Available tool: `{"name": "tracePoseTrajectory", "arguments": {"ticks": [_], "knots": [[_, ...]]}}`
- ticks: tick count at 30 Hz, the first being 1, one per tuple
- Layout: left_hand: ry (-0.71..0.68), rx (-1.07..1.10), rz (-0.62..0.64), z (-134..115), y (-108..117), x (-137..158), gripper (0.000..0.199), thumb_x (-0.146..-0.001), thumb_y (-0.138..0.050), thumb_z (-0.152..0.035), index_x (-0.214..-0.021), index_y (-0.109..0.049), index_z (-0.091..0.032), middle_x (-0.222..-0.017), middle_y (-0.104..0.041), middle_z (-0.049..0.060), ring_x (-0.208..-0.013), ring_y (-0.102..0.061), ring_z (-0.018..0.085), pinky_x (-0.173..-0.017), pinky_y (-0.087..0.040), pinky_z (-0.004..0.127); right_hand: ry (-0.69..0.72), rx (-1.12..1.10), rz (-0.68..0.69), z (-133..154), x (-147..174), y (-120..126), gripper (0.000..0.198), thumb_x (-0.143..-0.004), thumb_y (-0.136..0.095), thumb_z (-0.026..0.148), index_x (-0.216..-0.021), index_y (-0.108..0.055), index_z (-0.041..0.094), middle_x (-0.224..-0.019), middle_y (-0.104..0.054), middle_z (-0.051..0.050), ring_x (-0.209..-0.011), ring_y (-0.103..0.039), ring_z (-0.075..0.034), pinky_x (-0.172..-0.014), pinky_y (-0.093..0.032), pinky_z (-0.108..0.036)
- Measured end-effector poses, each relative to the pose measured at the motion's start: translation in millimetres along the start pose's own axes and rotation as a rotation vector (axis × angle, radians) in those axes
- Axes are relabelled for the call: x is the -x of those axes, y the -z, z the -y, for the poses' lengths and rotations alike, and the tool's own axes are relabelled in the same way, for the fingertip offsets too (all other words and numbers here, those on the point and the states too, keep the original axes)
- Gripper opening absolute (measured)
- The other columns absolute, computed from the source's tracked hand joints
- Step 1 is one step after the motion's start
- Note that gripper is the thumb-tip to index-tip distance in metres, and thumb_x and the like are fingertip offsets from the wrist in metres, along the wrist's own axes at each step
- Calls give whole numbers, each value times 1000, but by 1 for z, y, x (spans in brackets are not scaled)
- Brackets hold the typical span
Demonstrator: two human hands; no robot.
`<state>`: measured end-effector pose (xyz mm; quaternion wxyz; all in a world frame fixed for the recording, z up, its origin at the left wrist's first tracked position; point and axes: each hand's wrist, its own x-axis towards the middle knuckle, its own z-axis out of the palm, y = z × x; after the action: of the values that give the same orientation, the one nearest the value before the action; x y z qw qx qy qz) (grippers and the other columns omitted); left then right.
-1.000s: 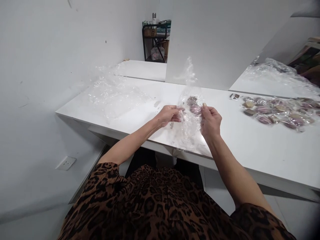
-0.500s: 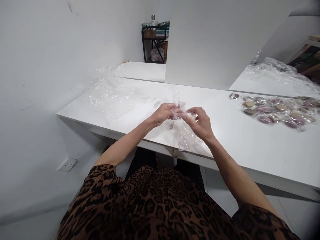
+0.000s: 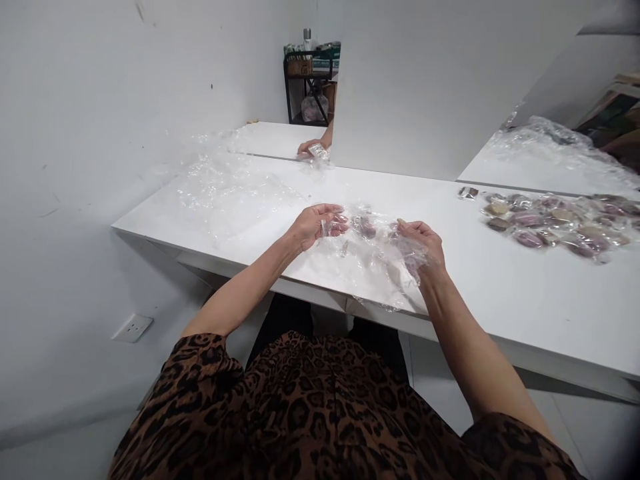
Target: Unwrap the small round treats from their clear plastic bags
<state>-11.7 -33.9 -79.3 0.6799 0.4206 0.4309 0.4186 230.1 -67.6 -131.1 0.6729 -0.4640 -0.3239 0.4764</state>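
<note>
A sheet of clear plastic wrap (image 3: 385, 250) is stretched between my two hands above the front of the white table (image 3: 500, 293). My left hand (image 3: 323, 225) pinches its left side, with the fingers showing through the film. My right hand (image 3: 423, 243) grips the right side, and loose folds hang over the wrist. Between the hands, in the film, lies a small dark reddish-purple piece (image 3: 367, 225); its exact kind cannot be made out. The film's lower part droops toward the table's front edge.
A heap of crumpled clear film (image 3: 225, 193) covers the table's left end. At right lie several wrapped purple, tan and brown pieces (image 3: 560, 223). A white partition (image 3: 400, 100) rises along the back. Beyond it are another person's hand (image 3: 313, 148) and a black shelf (image 3: 307, 83).
My hands have moved apart, spreading the film that was bunched between them. The purplish piece now shows in the middle. Another person's hand with film has appeared behind the partition.
</note>
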Motion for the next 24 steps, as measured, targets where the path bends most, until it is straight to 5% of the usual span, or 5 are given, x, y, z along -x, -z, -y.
{"name": "tracePoseTrajectory", "arguments": {"ticks": [6, 13, 17, 20, 24], "knots": [[63, 58, -77, 0, 2, -13, 16, -88, -47, -3, -86, -59, -14, -59, -58, -1, -53, -59, 13, -75, -57, 35, -7, 194, 139, 1, 2, 5, 49, -49, -97, 50, -66, -62, 20, -66, -65, 0, -60, -58, -12, -56, -46, -27], [87, -138, 11, 4, -6, -24, 9, -88, -66, -23, -84, -62, -17, -59, -53, 0, -55, -52, 14, -72, -52, 35, 136, 747, 357, 19, 0, -12, 59, -77, -77, 68, -110, -73, 19, -107, -74, -12, -92, -67, -22, -76, -51, -37], [-97, -410, -9, 6, -17, -34, 37, -79, -82, -50, -74, -60, -21, -64, -55, 4, -80, -64, 25, -81, -49, 37, 298, 1050, 400, 4, -10, -29, 38, -82, -74, 56, -96, -72, 20, -83, -71, -7, -72, -60, -19, -70, -47, -36], [-222, -725, -74, 3, -25, -41, 39, -70, -91, -41, -67, -57, -22, -66, -58, 5, -102, -64, 31, -91, -48, 37, 369, 1084, 417, -8, -9, -35, 28, -87, -69, 50, -82, -65, 22, -71, -65, -2, -64, -54, -16, -68, -44, -35], [-260, -952, -73, -1, -26, -45, 39, -79, -81, -23, -57, -48, -22, -61, -53, 5, -103, -64, 33, -97, -45, 40, 399, 971, 405, -9, -1, -31, 30, -89, -66, 48, -74, -58, 23, -65, -59, -1, -63, -50, -15, -64, -40, -33]]}}
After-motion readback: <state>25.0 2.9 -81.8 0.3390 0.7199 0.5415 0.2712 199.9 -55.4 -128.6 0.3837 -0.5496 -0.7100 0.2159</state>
